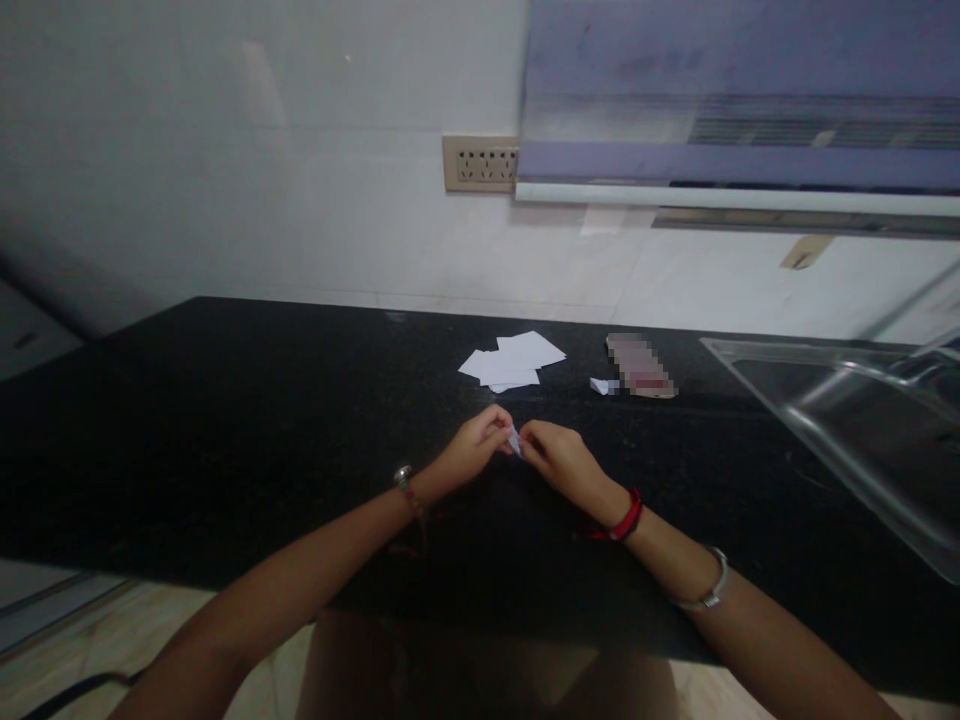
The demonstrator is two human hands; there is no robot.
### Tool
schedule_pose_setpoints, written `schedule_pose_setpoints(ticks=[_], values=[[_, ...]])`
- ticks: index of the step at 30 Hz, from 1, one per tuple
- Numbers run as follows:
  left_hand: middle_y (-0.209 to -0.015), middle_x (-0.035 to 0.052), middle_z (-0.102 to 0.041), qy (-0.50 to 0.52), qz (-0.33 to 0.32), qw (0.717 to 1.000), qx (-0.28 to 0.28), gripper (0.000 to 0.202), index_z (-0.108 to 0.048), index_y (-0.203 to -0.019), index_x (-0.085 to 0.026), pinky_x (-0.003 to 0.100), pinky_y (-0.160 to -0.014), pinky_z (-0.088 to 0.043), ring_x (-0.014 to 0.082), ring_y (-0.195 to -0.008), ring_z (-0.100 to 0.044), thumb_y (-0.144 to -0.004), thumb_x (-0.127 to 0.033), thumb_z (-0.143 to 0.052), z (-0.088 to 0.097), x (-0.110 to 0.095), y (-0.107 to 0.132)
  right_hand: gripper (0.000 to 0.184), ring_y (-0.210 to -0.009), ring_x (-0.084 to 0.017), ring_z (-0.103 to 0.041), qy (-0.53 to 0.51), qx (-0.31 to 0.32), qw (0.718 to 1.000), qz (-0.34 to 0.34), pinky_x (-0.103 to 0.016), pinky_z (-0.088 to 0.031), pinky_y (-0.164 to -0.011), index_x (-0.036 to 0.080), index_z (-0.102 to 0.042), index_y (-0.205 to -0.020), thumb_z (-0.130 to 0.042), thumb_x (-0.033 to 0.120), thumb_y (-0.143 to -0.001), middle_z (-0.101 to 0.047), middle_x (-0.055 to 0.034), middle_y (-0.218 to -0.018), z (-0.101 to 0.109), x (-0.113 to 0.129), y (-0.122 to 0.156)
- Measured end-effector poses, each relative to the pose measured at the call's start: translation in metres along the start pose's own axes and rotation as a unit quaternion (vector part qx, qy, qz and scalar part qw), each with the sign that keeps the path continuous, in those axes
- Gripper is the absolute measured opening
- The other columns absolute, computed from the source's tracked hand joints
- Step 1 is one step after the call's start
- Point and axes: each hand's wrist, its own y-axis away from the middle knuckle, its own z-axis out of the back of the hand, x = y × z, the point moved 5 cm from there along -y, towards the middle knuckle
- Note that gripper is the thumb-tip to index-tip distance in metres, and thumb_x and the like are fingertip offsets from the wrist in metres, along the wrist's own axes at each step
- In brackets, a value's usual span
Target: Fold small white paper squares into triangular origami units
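Between my two hands is a small folded piece of white paper (515, 441), mostly covered by the fingers. My left hand (486, 436) pinches its left side, thumb against fingers. From the other side my right hand (559, 456) is closed on its right edge. Just beyond the hands, several loose sheets of white paper (517, 362) lie overlapping on the black countertop (300, 430). A small folded white paper piece (600, 386) rests to their right.
A phone-like flat object (640, 366), blurred out, lies right of the papers. The metal sink (795, 410) is set into the counter at the right. On the tiled wall are a socket panel (484, 164) and a purple hanging sheet (735, 90).
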Motion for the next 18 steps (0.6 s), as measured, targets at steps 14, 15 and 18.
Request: schedule_pose_setpoints(ticks=[14, 15, 18], values=[[-0.066, -0.0035, -0.046, 0.12, 0.048, 0.991, 0.033, 0.013, -0.042, -0.078, -0.015, 0.018, -0.051, -0.039, 0.006, -0.055, -0.047, -0.076, -0.028, -0.046, 0.003, 0.018, -0.008, 0.006, -0.073, -0.012, -0.051, -0.057, -0.035, 0.997, 0.046, -0.022, -0.039, -0.064, 0.016, -0.056, -0.075, -0.051, 0.018, -0.076, -0.056, -0.004, -0.079, 0.013, 0.003, 0.003], [-0.067, -0.0034, -0.046, 0.121, 0.052, 0.991, 0.037, 0.013, -0.042, -0.078, -0.015, 0.018, -0.051, -0.039, 0.0059, -0.055, -0.047, -0.077, -0.027, -0.046, 0.003, 0.019, -0.008, 0.006, -0.075, -0.013, -0.051, -0.06, -0.031, 0.996, 0.057, -0.022, -0.039, -0.065, 0.016, -0.057, -0.075, -0.052, 0.018, -0.076, -0.055, -0.0044, -0.08, 0.014, 0.004, 0.003], [-0.068, -0.0032, -0.046, 0.091, 0.053, 0.993, 0.046, 0.01, -0.042, -0.079, -0.015, 0.017, -0.051, -0.039, 0.0054, -0.055, -0.047, -0.077, -0.024, -0.044, 0.001, 0.02, -0.007, 0.007, -0.069, -0.012, -0.051, -0.067, -0.004, 0.996, 0.055, -0.022, -0.039, -0.062, 0.016, -0.059, -0.077, -0.054, 0.019, -0.075, -0.056, -0.0034, -0.076, 0.012, 0.003, 0.002]])
